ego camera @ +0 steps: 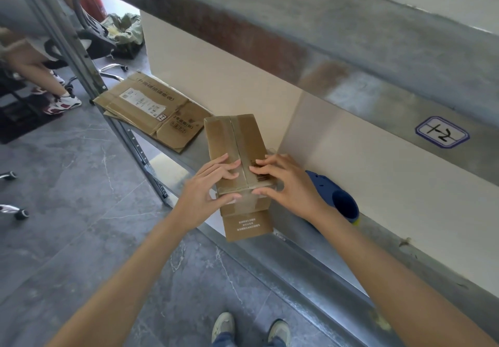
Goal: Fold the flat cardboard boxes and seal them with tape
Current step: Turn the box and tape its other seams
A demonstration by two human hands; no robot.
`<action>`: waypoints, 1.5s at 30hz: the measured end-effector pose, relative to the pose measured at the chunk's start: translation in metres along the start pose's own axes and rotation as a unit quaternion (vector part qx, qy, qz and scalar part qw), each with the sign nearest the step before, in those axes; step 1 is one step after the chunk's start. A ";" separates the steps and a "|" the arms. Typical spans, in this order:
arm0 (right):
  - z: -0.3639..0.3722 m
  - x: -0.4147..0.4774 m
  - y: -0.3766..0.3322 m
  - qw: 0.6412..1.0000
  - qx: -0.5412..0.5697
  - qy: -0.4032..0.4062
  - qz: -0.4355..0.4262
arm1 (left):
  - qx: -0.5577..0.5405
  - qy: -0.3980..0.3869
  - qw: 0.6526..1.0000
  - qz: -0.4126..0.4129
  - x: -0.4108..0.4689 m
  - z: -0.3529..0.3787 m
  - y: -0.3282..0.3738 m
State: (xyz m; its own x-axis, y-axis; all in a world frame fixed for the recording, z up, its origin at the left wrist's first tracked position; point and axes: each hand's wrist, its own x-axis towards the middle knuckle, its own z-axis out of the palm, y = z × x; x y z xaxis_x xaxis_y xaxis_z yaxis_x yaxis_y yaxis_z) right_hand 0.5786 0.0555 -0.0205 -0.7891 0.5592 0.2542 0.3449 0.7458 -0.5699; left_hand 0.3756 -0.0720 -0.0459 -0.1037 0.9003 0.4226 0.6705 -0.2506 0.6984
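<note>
Cardboard box (234,144), folded, seam taped: left hand (208,188) and right hand (287,184) lie apart on either side of the seam at its near end, fingers spread flat on the top and thumbs pressed to the clear tape (244,202) wrapping the end face. The box rests on a metal shelf (318,249), its near end over the front edge. Further out: flat cardboard boxes (151,108) stacked to the left, and a blue clog (339,198) just right of the right hand.
</note>
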 end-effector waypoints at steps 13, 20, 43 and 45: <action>0.004 -0.001 0.000 0.997 0.068 0.032 0.025 | -0.079 0.061 0.994 -0.041 -0.002 0.006 0.008; -0.005 0.001 0.007 0.997 0.079 0.004 0.027 | -0.087 0.047 0.994 -0.046 -0.004 -0.001 0.005; -0.013 -0.001 0.007 0.990 0.125 -0.024 0.062 | -0.094 0.103 0.986 -0.091 -0.003 0.003 0.015; -0.009 -0.002 0.008 0.990 0.124 -0.013 0.066 | -0.095 0.104 0.986 -0.089 -0.003 0.004 0.013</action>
State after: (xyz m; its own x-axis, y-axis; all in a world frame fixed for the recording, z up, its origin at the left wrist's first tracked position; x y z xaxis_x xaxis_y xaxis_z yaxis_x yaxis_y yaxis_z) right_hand 0.5875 0.0637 -0.0186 -0.7590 0.6345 0.1460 0.3132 0.5523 -0.7726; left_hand 0.3875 -0.0766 -0.0404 -0.3695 0.8484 0.3791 0.4804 -0.1748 0.8595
